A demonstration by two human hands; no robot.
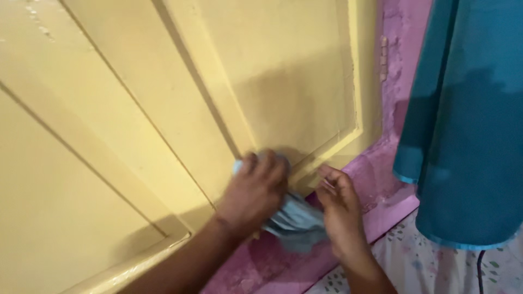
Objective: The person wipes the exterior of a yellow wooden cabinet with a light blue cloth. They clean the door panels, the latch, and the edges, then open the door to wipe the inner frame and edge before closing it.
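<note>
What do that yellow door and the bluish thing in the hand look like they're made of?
The yellow door looks like painted wood with a matte finish: raised panels with moulded edges. The bluish cloth under the left hand seems soft woven fabric; it bunches and folds.

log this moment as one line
left hand: presses light blue cloth on yellow panelled door | right hand: touches cloth's edge | teal garment hangs right

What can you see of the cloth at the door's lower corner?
The cloth is light blue-grey, soft and crumpled, bunched rather than folded. The left hand presses its upper part against the lower corner of the yellow panelled door; a small bit peeks out above the fingers. The rest hangs loose over the pink frame, touching the right hand. Its full size is hidden.
</note>
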